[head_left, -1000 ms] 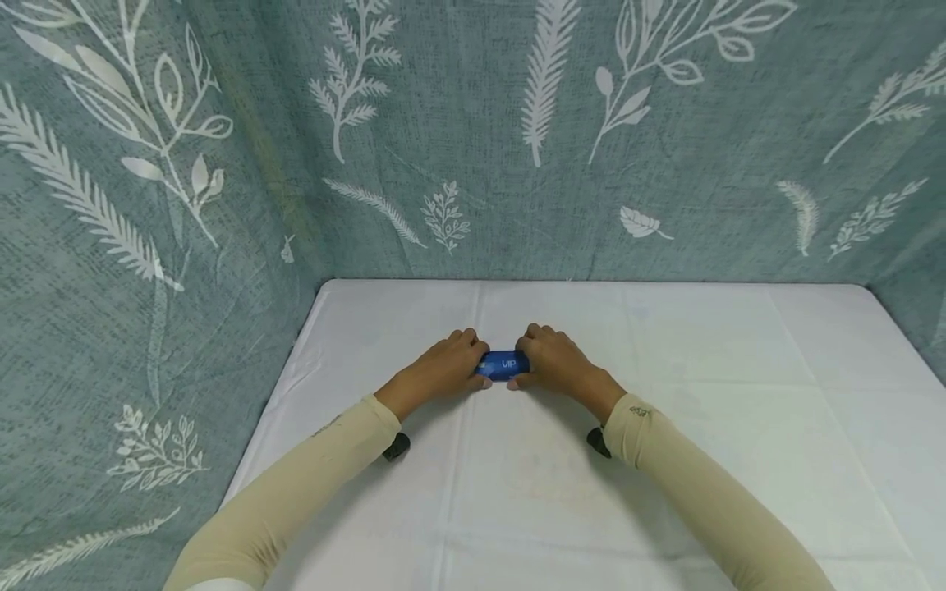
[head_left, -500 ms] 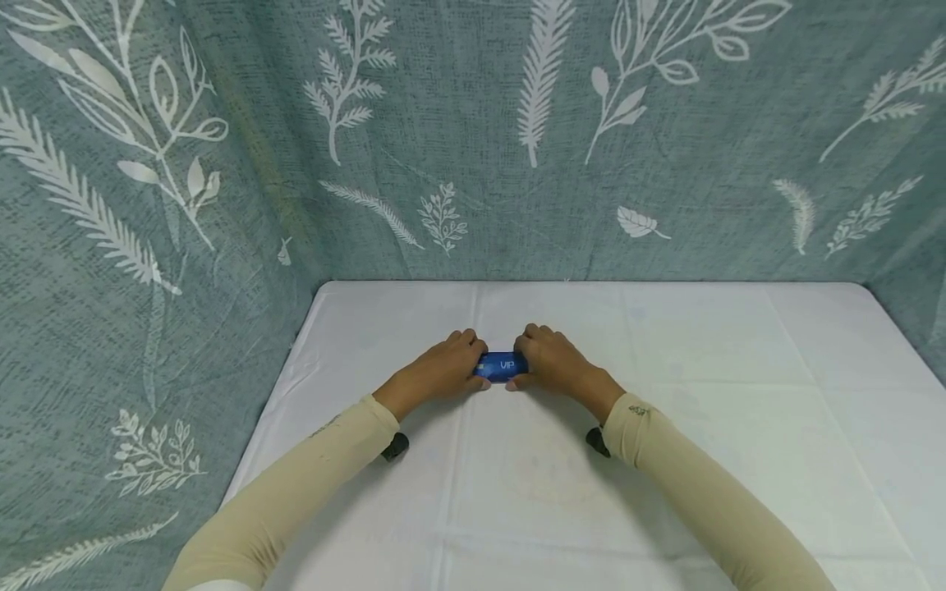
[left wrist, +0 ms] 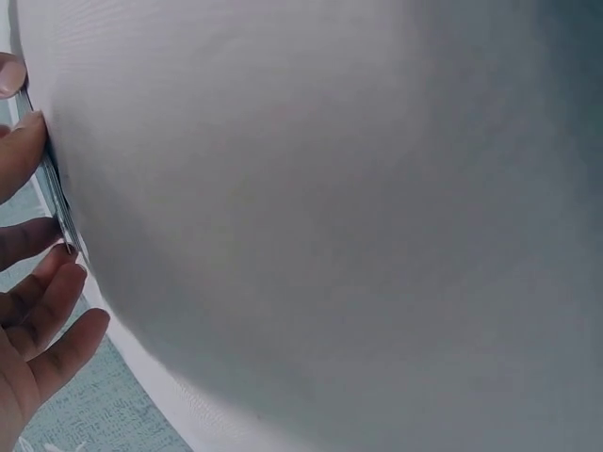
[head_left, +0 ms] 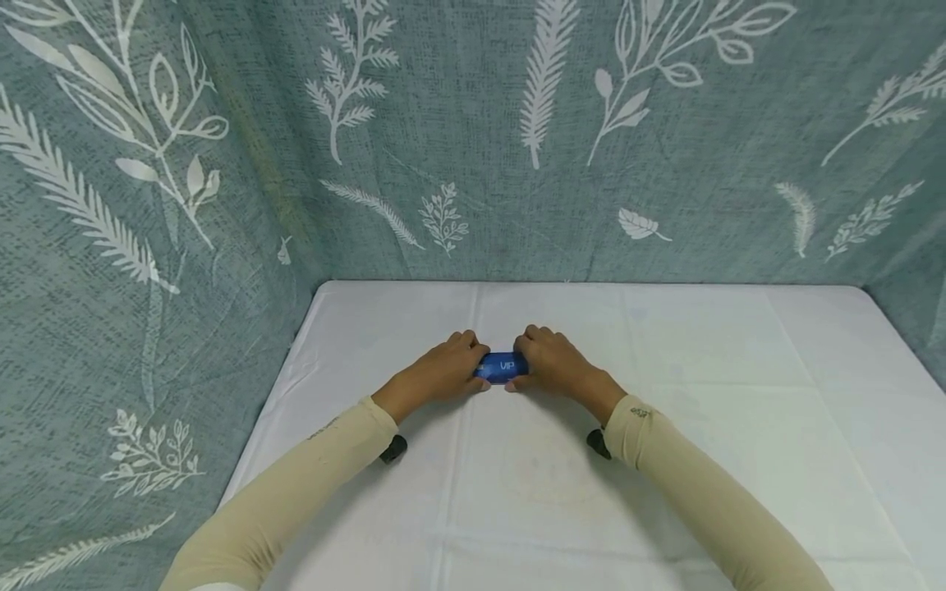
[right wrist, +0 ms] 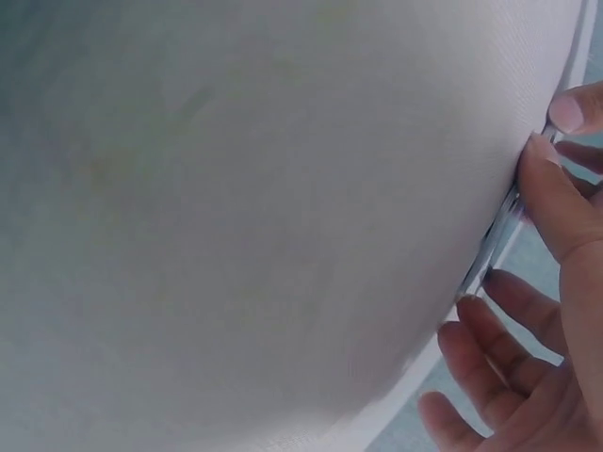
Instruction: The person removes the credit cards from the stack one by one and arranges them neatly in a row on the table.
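Note:
A blue card (head_left: 501,368) printed with white "VIP" letters lies flat between both hands, near the middle of the white table. Seen edge-on in the left wrist view, thin layered edges (left wrist: 57,202) show, like a small stack of cards. My left hand (head_left: 446,366) pinches the left end, thumb on the near side and fingers on the far side. At the opposite end my right hand (head_left: 556,362) has the same pinch. The card's two ends are hidden under the fingers. In the right wrist view the thumb (right wrist: 556,198) presses the stack's edge.
The white cloth-covered table (head_left: 709,394) has faint creases and a pale stain. A teal curtain (head_left: 488,222) with white leaf prints hangs behind it and along the left side. Dark wrist devices (head_left: 394,448) sit under both beige sleeves (head_left: 296,476), close over the cloth.

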{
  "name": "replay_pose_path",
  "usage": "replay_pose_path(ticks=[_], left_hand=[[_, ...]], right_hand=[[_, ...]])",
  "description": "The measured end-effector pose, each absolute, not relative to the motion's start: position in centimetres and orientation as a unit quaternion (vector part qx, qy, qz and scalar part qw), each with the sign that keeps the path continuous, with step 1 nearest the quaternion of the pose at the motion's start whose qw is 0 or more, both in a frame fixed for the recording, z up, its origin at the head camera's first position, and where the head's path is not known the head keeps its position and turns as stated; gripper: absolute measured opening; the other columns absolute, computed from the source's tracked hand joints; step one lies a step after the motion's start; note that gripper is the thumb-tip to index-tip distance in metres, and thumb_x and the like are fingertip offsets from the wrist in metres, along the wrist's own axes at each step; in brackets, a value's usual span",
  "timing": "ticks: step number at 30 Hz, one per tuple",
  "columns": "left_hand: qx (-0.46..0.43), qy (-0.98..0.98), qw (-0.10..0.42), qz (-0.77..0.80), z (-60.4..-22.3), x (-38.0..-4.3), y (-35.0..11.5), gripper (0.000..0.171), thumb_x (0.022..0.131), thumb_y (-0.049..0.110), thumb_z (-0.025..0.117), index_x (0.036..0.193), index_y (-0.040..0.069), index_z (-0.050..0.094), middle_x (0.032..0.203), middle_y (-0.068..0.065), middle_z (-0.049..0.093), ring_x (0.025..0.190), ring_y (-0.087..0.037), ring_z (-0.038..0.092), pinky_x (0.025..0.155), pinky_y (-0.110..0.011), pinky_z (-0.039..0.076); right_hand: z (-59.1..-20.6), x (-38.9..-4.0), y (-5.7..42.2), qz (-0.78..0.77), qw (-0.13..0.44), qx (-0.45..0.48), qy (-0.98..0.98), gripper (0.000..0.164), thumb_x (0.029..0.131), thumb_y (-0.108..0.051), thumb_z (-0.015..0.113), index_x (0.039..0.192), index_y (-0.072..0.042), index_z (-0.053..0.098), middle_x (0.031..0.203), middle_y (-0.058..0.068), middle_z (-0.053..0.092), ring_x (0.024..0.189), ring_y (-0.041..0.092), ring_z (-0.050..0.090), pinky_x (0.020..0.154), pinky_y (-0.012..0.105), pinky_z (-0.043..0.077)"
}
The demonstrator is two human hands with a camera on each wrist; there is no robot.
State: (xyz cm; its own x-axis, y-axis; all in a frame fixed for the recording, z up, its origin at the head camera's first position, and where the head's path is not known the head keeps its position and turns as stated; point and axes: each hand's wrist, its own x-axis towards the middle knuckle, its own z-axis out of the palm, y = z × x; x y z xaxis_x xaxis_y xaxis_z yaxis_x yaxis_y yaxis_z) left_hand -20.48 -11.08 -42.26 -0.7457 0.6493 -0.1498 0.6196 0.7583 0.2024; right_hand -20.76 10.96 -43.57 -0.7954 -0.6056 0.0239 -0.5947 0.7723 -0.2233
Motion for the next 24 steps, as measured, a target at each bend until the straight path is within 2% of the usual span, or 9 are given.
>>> replay_pose_path(ticks=[11, 21, 24], left_hand=[[0.336, 0.933, 0.106, 0.074, -42.46, -20.46, -11.20, 0.054, 0.097, 0.035, 0.067, 0.137, 0.001, 0.053, 0.124, -0.016, 0.051, 0.105, -0.024, 0.051, 0.091, -0.039, 0.049], [0.334, 0.935, 0.094, 0.077, -42.00, -20.06, -11.39, 0.061, 0.098, 0.036, 0.065, 0.143, -0.001, 0.049, 0.129, -0.017, 0.049, 0.111, -0.026, 0.050, 0.093, -0.040, 0.048], [0.336, 0.934, 0.091, 0.083, -41.88, -19.86, -11.48, 0.060, 0.097, 0.036, 0.066, 0.142, -0.001, 0.050, 0.128, -0.016, 0.049, 0.111, -0.026, 0.050, 0.093, -0.039, 0.049]], right_hand=[[-43.47, -20.59, 10.92, -0.108, 0.018, -0.326, 0.939, 0.057, 0.083, -0.047, 0.080, 0.114, -0.002, 0.064, 0.105, 0.011, 0.062, 0.091, 0.024, 0.060, 0.080, 0.042, 0.053], [-42.74, -20.39, 10.84, -0.101, 0.005, -0.328, 0.939, 0.065, 0.084, -0.049, 0.079, 0.126, -0.002, 0.065, 0.115, 0.014, 0.064, 0.101, 0.027, 0.063, 0.086, 0.043, 0.054], [-42.64, -20.21, 10.87, -0.105, 0.005, -0.329, 0.939, 0.063, 0.083, -0.048, 0.079, 0.124, -0.003, 0.067, 0.114, 0.013, 0.064, 0.099, 0.025, 0.062, 0.085, 0.041, 0.054]])
